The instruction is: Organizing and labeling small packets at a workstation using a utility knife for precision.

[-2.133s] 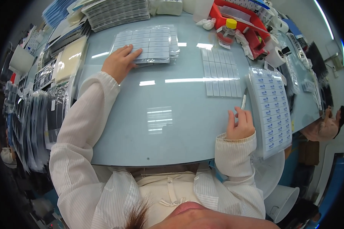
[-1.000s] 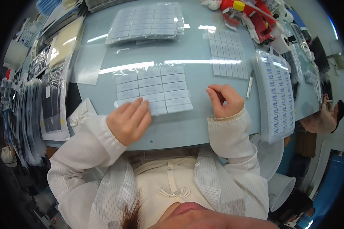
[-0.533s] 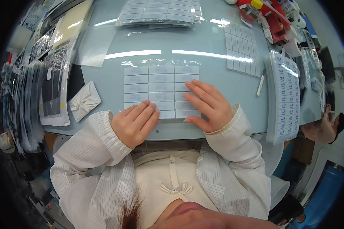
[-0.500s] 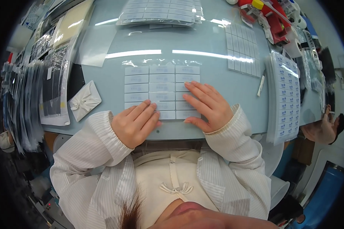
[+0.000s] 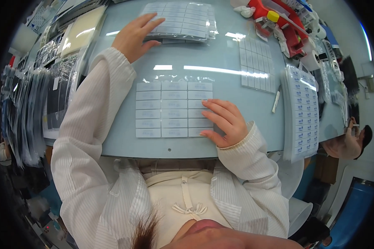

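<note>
A clear sheet of pale rectangular labels [image 5: 174,113] in three columns lies flat on the glass-topped table in front of me. My right hand [image 5: 226,125] rests at its right edge, fingers spread and fingertips over the right column. Farther off, my left hand [image 5: 136,37] reaches to a stack of similar label sheets [image 5: 180,25]. Its fingers are apart over the stack's left side, holding nothing that I can see. Whether the fingertips touch the top sheet, I cannot tell.
Another label sheet [image 5: 257,66] lies at the right, with a white pen [image 5: 276,100] beside it. A thick pile of printed sheets [image 5: 305,114] overhangs the right edge. Back right are a red bin [image 5: 296,43] and a yellow-capped bottle [image 5: 266,24]. Plastic sleeves [image 5: 25,108] crowd the left.
My left hand has left the near label sheet and moved forward to the far stack. My right hand stays at the sheet's right edge. The left sleeve now covers the white knotted packet.
</note>
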A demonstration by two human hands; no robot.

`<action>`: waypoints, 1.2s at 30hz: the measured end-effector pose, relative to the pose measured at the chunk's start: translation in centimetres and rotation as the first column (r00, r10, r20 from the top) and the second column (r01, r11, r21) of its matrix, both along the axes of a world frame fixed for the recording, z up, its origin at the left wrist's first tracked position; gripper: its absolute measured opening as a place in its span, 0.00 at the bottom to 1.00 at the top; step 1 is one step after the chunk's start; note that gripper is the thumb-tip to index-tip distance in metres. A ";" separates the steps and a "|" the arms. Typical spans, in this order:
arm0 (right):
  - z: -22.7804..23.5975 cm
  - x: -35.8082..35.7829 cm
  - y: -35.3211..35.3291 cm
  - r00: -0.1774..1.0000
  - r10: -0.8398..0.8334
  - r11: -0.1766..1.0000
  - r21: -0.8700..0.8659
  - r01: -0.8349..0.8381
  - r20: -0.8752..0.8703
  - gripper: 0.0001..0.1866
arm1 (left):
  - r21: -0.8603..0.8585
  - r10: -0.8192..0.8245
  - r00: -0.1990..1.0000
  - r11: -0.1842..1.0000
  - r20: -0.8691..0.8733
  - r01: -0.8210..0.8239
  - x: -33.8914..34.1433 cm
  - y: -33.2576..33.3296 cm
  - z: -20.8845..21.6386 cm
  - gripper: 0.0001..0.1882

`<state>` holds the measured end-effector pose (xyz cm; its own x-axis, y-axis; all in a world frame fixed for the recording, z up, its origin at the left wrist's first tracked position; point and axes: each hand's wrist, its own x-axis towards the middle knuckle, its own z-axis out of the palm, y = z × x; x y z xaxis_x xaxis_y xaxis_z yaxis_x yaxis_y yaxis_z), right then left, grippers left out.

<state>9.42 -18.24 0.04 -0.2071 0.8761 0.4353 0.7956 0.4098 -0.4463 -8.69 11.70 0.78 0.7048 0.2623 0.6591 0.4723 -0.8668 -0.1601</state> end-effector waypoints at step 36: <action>2.4 -0.1 1.9 0.226 -0.191 0.904 -0.260 -0.338 -0.955 0.40 | -0.753 -0.689 0.433 -0.253 0.581 0.608 -2.9 -6.2 6.8 0.15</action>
